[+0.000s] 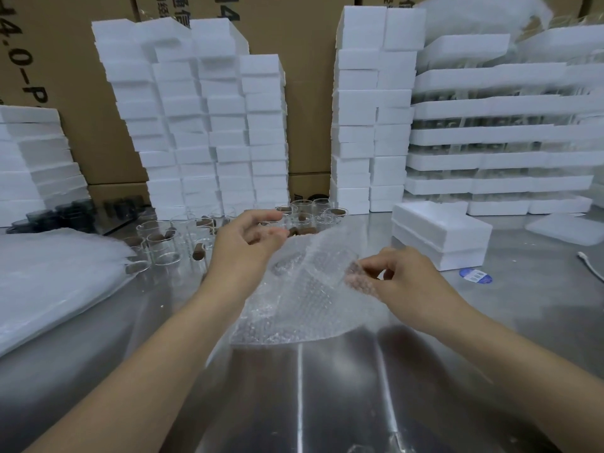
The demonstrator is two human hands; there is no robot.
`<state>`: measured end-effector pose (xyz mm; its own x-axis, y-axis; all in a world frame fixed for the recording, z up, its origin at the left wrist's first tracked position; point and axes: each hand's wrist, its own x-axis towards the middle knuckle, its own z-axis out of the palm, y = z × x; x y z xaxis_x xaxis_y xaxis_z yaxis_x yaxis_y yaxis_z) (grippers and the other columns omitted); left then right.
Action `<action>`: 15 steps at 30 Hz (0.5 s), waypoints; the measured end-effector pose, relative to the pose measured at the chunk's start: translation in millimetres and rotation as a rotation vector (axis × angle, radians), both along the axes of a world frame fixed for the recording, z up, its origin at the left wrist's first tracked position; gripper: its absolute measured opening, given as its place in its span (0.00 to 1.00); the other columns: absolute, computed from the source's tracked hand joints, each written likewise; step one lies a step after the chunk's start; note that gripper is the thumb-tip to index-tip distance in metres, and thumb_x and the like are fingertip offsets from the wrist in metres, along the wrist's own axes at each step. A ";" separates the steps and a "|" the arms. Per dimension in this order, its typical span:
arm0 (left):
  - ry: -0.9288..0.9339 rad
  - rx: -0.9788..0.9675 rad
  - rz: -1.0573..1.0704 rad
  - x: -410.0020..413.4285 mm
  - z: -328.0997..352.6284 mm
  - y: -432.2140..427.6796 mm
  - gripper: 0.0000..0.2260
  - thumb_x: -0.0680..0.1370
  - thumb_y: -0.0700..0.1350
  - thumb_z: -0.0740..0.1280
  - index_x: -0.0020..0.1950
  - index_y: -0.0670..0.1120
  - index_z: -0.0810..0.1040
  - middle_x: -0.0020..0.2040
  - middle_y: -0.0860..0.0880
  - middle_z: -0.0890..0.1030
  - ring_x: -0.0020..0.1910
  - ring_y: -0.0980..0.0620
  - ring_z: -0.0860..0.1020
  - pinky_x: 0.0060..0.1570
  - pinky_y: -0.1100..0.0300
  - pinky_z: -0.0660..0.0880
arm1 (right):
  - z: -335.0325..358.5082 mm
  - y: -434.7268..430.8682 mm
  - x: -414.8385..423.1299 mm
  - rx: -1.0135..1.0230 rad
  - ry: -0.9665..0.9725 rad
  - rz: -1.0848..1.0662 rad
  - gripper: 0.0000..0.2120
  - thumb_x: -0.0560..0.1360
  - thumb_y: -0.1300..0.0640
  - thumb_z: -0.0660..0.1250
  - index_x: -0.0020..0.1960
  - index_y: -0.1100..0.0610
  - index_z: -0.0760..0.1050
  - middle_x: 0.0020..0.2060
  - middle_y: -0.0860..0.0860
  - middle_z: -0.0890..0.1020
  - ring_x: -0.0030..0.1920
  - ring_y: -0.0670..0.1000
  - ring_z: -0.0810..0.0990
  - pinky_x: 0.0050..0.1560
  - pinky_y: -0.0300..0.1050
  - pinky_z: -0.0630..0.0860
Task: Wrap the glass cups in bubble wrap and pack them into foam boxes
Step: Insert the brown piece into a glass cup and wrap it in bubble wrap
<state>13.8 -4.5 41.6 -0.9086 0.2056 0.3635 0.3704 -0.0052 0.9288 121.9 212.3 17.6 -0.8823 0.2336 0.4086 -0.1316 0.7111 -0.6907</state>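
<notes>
Head view: a shiny steel tabletop (327,403) carries the work, with the wrap (304,289) lifted over its middle. The right hand (402,282) pinches the wrap's 3 o'clock edge with thumb and fingers. The left hand (242,243) curls its fingers at the 11 o'clock corner; I cannot tell if it grips. Clear cups (163,246) stand at 11 to 12 o'clock. White foam boxes (202,125) are stacked along the back before brown cartons (307,93)

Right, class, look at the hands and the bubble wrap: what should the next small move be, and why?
Probably the left hand should reach forward for one of the glass cups just beyond it. The right hand pinches the bubble wrap, which is raised off the table, and no cup shows in the sheet yet.
</notes>
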 end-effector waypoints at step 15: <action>-0.161 0.284 -0.279 -10.4 12.3 -7.2 0.15 0.76 0.54 0.77 0.63 0.56 0.85 0.58 0.54 0.88 0.61 0.52 0.85 0.61 0.53 0.79 | 11.9 -8.9 7.9 -0.191 -0.181 0.070 0.27 0.73 0.64 0.70 0.18 0.44 0.76 0.18 0.39 0.70 0.20 0.38 0.64 0.24 0.26 0.63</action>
<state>3.4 -11.7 53.9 -0.8822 0.3640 0.2988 0.1686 -0.3482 0.9221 129.8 203.4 29.5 -0.9537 0.2272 0.1972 -0.0379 0.5593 -0.8281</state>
